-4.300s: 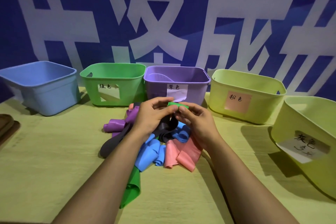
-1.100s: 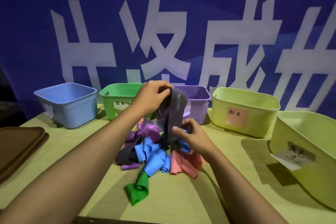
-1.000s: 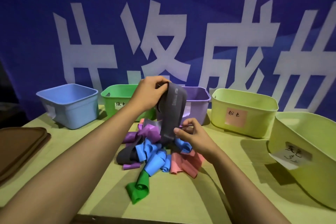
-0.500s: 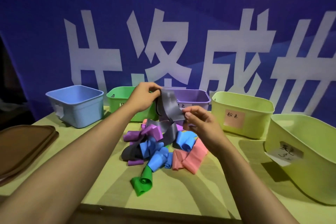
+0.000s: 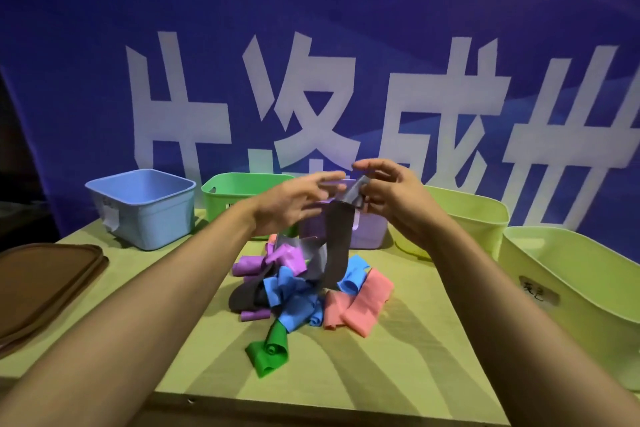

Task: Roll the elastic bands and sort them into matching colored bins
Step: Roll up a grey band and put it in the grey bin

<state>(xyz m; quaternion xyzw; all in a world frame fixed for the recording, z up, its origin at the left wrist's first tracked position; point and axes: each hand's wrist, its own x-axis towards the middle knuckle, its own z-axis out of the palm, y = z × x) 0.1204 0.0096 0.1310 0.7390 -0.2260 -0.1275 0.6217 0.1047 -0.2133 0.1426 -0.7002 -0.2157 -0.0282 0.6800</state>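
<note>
1. While the grey band (image 5: 335,246) hangs unrolled from raised hands, the job looks to be in its early part; the band's top end is pinched in the right hand (image 5: 391,204), in front of the purple bin (image 5: 372,236), and its lower end trails down onto the pile (image 5: 304,291) on the table (image 5: 381,371).
2. As for the left hand (image 5: 291,206), it is blurred, its fingers stretched out toward the band's top edge; whether it is touching or gripping the band I cannot tell.
3. Rolling of this band has not visibly begun; it still has to be wound up and carried to the far-right bin (image 5: 581,291), whose paper label I take to be the grey one, though the writing is too small to be sure.
4. Left on the table in a loose tangle: purple bands (image 5: 277,258), blue bands (image 5: 294,302), pink bands (image 5: 360,305), another dark band (image 5: 246,298), and a green band (image 5: 270,352) lying just in front of the heap, partly curled; none of these looks properly rolled.
5. How much is already sorted is hard to judge; the blue bin (image 5: 149,208), the green bin (image 5: 239,191) and the yellow-green bin (image 5: 464,218) show no contents from this angle, and their floors are mostly hidden.
6. My judgement: most of the rolling and sorting remains ahead.
</note>
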